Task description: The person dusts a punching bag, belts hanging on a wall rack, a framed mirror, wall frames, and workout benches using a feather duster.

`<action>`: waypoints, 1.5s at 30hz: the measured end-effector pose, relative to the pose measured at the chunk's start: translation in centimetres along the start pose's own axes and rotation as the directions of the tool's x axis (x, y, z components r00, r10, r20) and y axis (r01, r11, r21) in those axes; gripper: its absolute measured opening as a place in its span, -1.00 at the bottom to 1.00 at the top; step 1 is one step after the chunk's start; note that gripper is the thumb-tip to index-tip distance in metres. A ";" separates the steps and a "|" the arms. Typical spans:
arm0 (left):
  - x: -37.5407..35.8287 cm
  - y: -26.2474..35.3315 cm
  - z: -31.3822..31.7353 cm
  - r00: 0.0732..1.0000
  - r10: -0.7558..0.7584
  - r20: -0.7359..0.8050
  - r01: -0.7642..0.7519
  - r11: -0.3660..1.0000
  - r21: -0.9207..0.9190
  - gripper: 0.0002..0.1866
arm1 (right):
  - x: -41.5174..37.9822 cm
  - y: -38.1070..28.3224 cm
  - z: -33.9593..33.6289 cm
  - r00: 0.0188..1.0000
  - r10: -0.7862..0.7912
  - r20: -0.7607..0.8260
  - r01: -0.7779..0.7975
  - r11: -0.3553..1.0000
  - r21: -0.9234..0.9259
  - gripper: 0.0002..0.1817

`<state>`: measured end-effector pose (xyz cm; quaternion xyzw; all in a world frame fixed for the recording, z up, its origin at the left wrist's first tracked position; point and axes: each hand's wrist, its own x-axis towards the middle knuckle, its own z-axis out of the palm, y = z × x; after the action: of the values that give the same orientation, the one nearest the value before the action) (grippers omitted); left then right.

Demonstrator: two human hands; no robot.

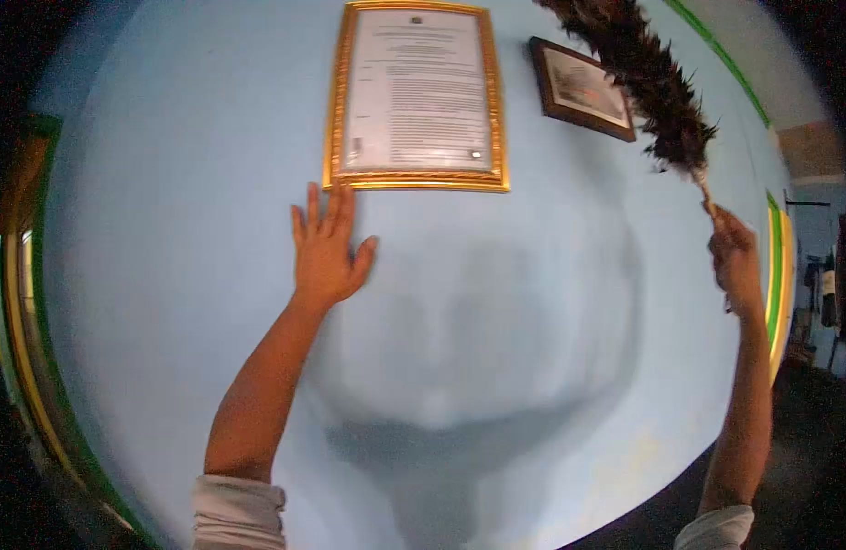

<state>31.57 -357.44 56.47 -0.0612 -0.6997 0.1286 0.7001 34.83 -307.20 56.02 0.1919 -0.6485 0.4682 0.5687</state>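
Note:
My left hand [325, 252] is raised with its fingers spread, and the fingertips meet the lower left corner of a gold picture frame [418, 181] on the wall. Behind that frame's glass is a printed document [416, 101]. At the right, my right hand [735, 255] is wrapped round the thin handle of a feather duster [666, 101]. Its dark feathers slant up and to the left. They overlap the right part of a smaller dark-framed picture [583, 89], which hangs tilted, and hide some of it.
The light blue wall [194, 229] spans most of the view and carries my shadow. Green-edged openings stand at the far left and far right. Past the right one, hanging items [828, 280] show dimly in another room.

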 end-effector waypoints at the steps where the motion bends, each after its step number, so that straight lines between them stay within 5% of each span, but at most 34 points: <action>1: -0.2 0.5 -0.1 1.000 0.006 -0.010 -0.006 1.000 0.004 -0.20 | -0.2 1.4 0.2 1.000 0.014 -0.023 -0.013 1.000 0.024 -0.71; 8: 3.2 12.4 -2.1 0.975 0.223 -0.005 -0.224 0.974 -0.021 -0.23 | 0.0 5.5 0.1 0.998 -0.056 0.042 0.054 0.997 0.050 -0.69; 13: 9.6 20.8 2.6 0.981 0.111 -0.159 -0.139 0.974 -0.180 -0.25 | -1.8 12.9 1.8 0.956 -0.292 0.039 0.289 0.954 0.077 -0.71; 16: 13.6 24.7 6.4 0.975 0.039 -0.221 -0.088 0.973 -0.214 -0.24 | -2.9 15.8 1.3 0.967 -0.234 0.104 0.235 0.972 0.005 -0.71; 18: 16.6 26.6 7.9 0.973 0.012 -0.231 -0.062 0.976 -0.210 -0.23 | -3.2 18.2 0.6 0.995 -0.024 0.098 0.028 0.999 -0.037 -0.69; 21: 20.7 27.9 10.2 0.966 -0.069 -0.249 0.034 0.990 -0.140 -0.24 | -4.0 23.3 2.2 0.995 -0.088 -0.047 0.088 0.996 -0.018 -0.72; 23: 22.7 27.4 11.6 0.962 -0.057 -0.268 0.026 0.993 -0.119 -0.24 | -4.6 23.8 2.9 0.970 -0.241 0.029 0.242 0.970 -0.030 -0.72; 24: 23.4 27.1 11.9 0.955 -0.022 -0.296 0.001 0.998 -0.070 -0.24 | -4.9 22.7 2.6 0.984 -0.070 0.163 0.063 0.997 0.048 -0.71; 25: 23.6 27.0 12.5 0.950 0.008 -0.312 -0.016 1.000 -0.022 -0.24 | -4.7 24.0 2.8 0.985 -0.071 0.157 0.064 0.997 0.049 -0.71; 27: 22.6 28.1 12.8 0.952 0.000 -0.305 -0.014 0.999 -0.043 -0.24 | -5.1 27.1 2.8 0.966 -0.258 -0.003 0.258 0.966 0.006 -0.69; 28: 22.4 28.6 12.5 0.951 0.004 -0.308 -0.002 1.000 0.008 -0.23 | -4.6 26.6 2.1 0.999 -0.052 0.002 0.052 0.996 0.074 -0.69; 29: 22.3 28.9 12.5 0.951 0.008 -0.309 0.011 0.998 0.058 -0.23 | -4.1 28.2 2.7 0.990 -0.100 -0.104 0.103 0.994 0.024 -0.67; 35: 22.4 28.2 13.3 0.972 0.002 -0.234 0.034 0.988 0.152 -0.22 | 1.0 27.4 2.1 0.995 -0.082 -0.052 0.080 0.996 -0.043 -0.69; 40: 22.4 28.3 13.4 0.973 -0.023 -0.229 0.053 0.990 0.128 -0.19 | 6.2 23.0 0.8 0.994 0.097 0.059 -0.106 0.981 0.162 -0.70; 45: 22.4 28.7 13.0 0.981 -0.070 -0.180 0.091 0.990 0.112 -0.19 | 12.2 24.1 0.6 0.969 -0.231 -0.090 0.219 0.968 -0.124 -0.74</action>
<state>15.61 -325.14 70.64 -0.0019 -0.6281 0.1360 0.7662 12.23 -292.42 57.89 0.2073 -0.6174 0.3725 0.6611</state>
